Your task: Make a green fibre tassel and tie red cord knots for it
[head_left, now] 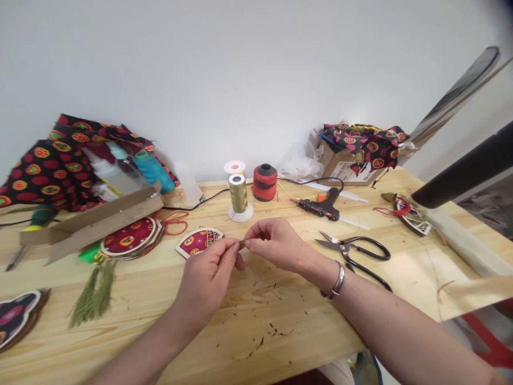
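My left hand and my right hand meet above the wooden workbench, their fingertips pinching a small twist of gold-brown cord between them. The cord is mostly hidden by my fingers. Just left of my left hand lies a fan-shaped wooden ornament with red patterned fabric. Black-handled scissors lie to the right of my right hand, not touching it. A silver bangle circles my right wrist.
A gold thread spool, red-and-black thread cone and hot glue gun stand beyond my hands. Stacked fabric ornaments, a green tassel, a cardboard box lid and patterned cloth lie left. Small dark scraps dot the bench.
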The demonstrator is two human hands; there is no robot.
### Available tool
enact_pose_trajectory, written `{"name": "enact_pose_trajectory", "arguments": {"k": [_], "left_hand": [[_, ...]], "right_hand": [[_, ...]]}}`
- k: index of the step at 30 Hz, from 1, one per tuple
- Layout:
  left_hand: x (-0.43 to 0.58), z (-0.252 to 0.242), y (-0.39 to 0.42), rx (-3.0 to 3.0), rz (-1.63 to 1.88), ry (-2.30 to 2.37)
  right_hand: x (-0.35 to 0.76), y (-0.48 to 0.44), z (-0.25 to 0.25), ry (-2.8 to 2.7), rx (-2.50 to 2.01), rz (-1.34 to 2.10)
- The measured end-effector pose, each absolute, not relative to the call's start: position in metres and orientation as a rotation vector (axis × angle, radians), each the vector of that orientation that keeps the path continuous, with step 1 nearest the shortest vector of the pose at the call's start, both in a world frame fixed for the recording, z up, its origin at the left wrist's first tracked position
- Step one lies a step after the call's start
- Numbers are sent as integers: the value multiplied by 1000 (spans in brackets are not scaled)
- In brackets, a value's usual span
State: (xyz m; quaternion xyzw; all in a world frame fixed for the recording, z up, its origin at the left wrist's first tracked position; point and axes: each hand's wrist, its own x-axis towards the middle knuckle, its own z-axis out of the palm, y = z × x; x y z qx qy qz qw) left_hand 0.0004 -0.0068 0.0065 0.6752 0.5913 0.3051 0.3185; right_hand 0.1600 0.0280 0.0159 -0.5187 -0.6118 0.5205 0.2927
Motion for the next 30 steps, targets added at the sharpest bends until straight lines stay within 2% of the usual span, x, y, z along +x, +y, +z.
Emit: {"name": "enact_pose_trajectory", "arguments": {"k": [17,30], "left_hand": [[0,9,-6,1683,839,1538],[-2,1,1,1260,880,1311]], "right_hand": [[160,28,10,-1686,-1348,1357],[160,28,11,-1682,-1334,1311]]}}
